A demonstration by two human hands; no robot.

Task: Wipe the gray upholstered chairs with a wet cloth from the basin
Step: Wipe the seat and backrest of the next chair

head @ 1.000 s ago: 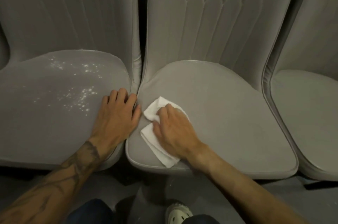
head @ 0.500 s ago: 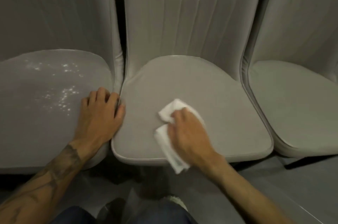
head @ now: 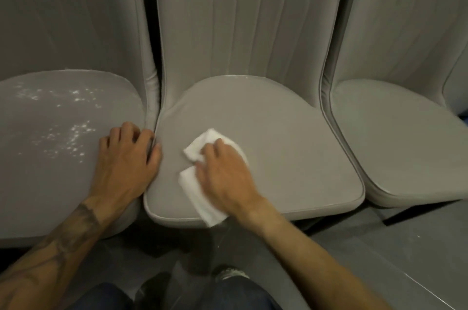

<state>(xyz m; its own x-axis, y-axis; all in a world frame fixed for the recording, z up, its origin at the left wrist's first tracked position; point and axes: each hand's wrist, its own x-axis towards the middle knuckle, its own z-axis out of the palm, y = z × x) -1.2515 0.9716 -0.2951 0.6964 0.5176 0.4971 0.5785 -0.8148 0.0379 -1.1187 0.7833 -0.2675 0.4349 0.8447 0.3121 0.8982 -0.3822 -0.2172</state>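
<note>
Gray upholstery is filling the view: three chairs standing side by side. On the left chair seat (head: pixel 50 157), white specks (head: pixel 71 137) are lying scattered. The left hand (head: pixel 126 165) is resting on that seat's right edge, fingers relaxed and holding nothing, fingertips at the gap between the seats. On the middle chair seat (head: pixel 291 157), the white cloth (head: pixel 200 198) is lying front left, and the right hand (head: pixel 225 173) is pressing it down, fingers laid flat over it rather than gripping. No hand is touching the right chair (head: pixel 395 147). Wiping the middle seat seems to be the step in hand. Next, the cloth probably needs sweeping rightward across the rest of the seat under steady pressure. No basin is showing.
</note>
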